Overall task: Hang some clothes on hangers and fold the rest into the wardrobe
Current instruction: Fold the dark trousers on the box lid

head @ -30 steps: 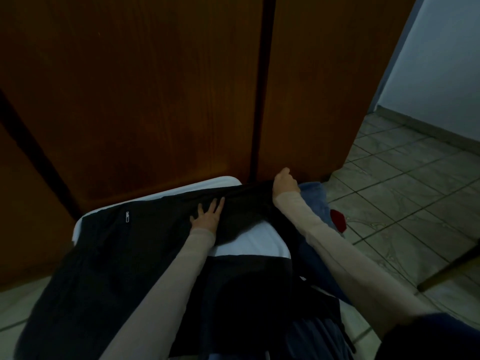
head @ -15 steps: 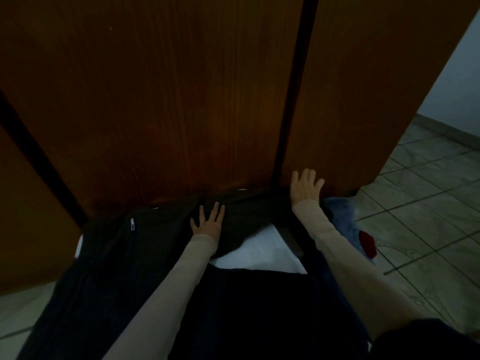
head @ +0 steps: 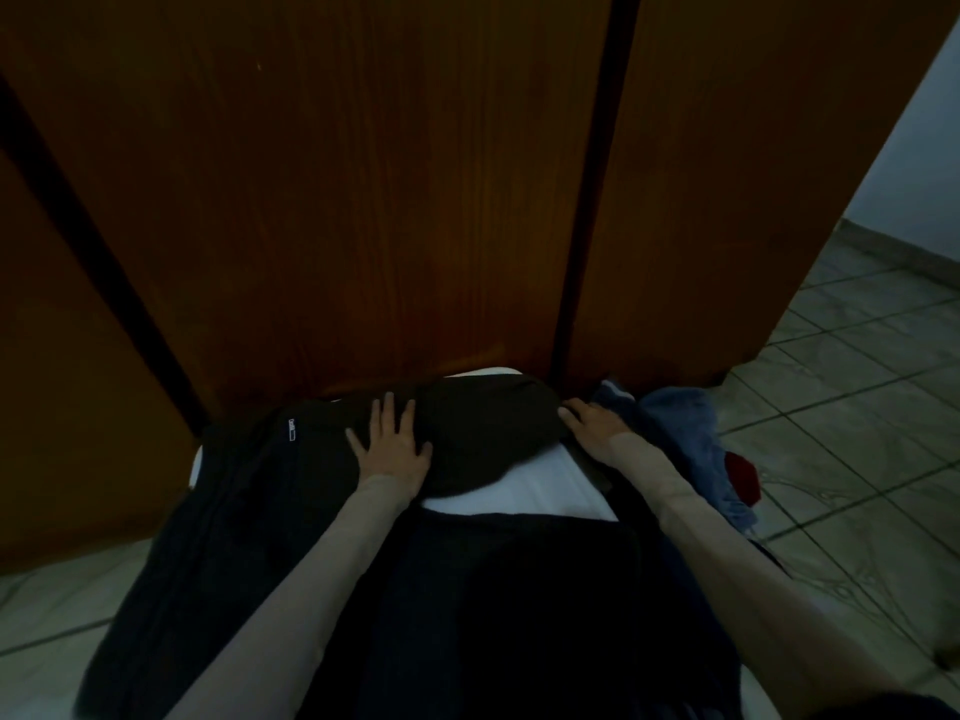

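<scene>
**Both hands flat on a dark garment in front of the wardrobe**

Nearest, at the bottom centre of the frame, a black cloth (head: pixel 519 605) covers the close end of a white surface (head: pixel 524 491), and two long pale sleeves reach forward over it. Just beyond, in the middle of the frame, a dark garment (head: pixel 467 433) lies across that surface, one part draping down to the lower left, where a small white zip pull shows. The left hand (head: pixel 392 449) lies on it, palm down, fingers straight and spread, gripping nothing. The right hand (head: pixel 597 426) rests at the garment's right edge, fingers extended and low against the cloth; I can't tell whether the tips pinch it. Right of that hand sits a heap of blue clothing (head: pixel 691 433) with something red (head: pixel 743 475) beside it, above the tiled floor (head: pixel 857 407). Farthest, brown wardrobe doors (head: pixel 337 200) fill the upper frame.
</scene>
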Available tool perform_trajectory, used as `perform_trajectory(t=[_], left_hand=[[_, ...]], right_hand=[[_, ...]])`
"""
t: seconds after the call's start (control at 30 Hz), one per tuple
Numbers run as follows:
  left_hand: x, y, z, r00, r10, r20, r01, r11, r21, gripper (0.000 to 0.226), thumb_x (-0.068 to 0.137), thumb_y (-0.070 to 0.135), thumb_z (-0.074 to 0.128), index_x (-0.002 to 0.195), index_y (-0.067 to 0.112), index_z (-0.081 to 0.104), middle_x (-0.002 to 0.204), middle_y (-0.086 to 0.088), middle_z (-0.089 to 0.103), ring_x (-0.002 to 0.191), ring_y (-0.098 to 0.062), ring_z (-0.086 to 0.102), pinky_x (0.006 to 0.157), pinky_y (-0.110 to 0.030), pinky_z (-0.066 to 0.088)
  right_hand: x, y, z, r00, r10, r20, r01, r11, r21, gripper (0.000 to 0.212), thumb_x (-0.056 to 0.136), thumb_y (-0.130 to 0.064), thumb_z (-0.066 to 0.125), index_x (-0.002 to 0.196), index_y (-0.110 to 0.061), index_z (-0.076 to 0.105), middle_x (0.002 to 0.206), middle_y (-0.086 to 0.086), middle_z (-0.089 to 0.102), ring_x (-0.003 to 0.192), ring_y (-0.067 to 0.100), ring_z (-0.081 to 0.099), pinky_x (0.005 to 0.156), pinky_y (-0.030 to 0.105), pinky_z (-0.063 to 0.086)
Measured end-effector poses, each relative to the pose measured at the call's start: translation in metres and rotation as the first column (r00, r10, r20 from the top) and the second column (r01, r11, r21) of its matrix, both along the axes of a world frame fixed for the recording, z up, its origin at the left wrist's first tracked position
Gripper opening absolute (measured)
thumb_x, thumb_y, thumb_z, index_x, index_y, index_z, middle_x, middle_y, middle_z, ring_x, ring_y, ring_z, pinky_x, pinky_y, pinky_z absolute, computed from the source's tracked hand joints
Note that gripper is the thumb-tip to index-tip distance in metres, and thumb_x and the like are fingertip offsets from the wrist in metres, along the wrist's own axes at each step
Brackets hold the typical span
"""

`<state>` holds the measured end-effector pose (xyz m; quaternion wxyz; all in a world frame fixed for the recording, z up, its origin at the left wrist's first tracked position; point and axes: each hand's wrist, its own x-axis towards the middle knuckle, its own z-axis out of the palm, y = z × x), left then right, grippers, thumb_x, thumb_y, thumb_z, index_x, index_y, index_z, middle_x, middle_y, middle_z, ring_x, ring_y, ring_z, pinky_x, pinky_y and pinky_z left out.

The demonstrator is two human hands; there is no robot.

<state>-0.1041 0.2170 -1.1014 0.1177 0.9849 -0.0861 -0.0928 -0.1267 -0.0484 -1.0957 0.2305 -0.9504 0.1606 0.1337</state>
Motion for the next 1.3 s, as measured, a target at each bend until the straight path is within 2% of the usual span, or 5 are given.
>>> perform_trajectory(t=[0.33, 0.53, 0.93, 1.1, 1.3], left_hand=[[-0.034, 0.042, -0.001, 0.987, 0.044, -0.152, -0.037, 0.998, 0.044, 0.064, 0.099, 0.051, 0.021, 0.148, 0.029, -0.013, 0.158, -0.002, -0.013, 0.145, -0.022, -0.014, 0.114, -0.053, -0.008], [-0.065, 0.056, 0.001, 0.981, -0.055, -0.185, 0.074, 0.992, 0.098, 0.056, 0.099, 0.051, 0.017, 0.147, 0.039, -0.010, 0.156, -0.004, -0.020, 0.143, -0.025, -0.019, 0.113, -0.054, -0.010], [-0.100, 0.086, 0.005, 0.988, -0.136, -0.069, 0.134, 0.990, -0.042, 0.058, 0.093, 0.034, 0.053, 0.145, 0.029, 0.028, 0.155, -0.004, 0.015, 0.144, -0.024, 0.011, 0.115, -0.049, 0.014], [-0.112, 0.096, 0.010, 0.955, -0.296, 0.004, 0.289, 0.931, -0.224, 0.027, 0.081, 0.008, 0.066, 0.099, 0.029, 0.063, 0.116, -0.002, 0.050, 0.118, -0.021, 0.046, 0.101, -0.027, 0.032], [-0.130, 0.100, 0.025, 0.887, -0.338, -0.313, 0.280, 0.935, -0.217, 0.070, 0.063, 0.041, 0.084, 0.124, 0.035, 0.049, 0.139, -0.002, 0.026, 0.133, -0.023, 0.021, 0.114, -0.036, 0.022]], right_hand=[[-0.043, 0.024, 0.004, 0.988, 0.096, 0.123, -0.111, 0.987, 0.120, 0.056, 0.097, -0.037, 0.044, 0.146, -0.020, 0.023, 0.155, 0.009, 0.018, 0.139, 0.030, 0.024, 0.114, 0.042, 0.022], [-0.075, 0.026, 0.018, 0.964, 0.256, 0.076, -0.264, 0.959, 0.108, 0.012, 0.080, -0.034, 0.070, 0.074, -0.031, 0.061, 0.156, 0.003, 0.011, 0.143, 0.029, 0.008, 0.116, 0.044, 0.011], [-0.105, 0.051, 0.020, 0.905, 0.404, 0.131, -0.352, 0.887, -0.299, 0.021, 0.081, -0.017, 0.069, 0.098, -0.022, 0.059, 0.134, 0.003, 0.040, 0.128, 0.021, 0.033, 0.106, 0.043, 0.031], [-0.120, 0.092, 0.028, 0.840, 0.541, 0.045, -0.540, 0.841, -0.031, 0.017, 0.080, -0.008, 0.066, 0.075, -0.022, 0.057, 0.076, -0.004, 0.056, 0.069, 0.006, 0.050, 0.064, 0.013, 0.040], [-0.130, 0.139, 0.024, 0.763, 0.646, -0.016, -0.644, 0.762, 0.063, 0.049, 0.067, -0.046, 0.080, 0.101, -0.023, 0.054, 0.105, -0.001, 0.048, 0.095, 0.015, 0.048, 0.081, 0.028, 0.041]])
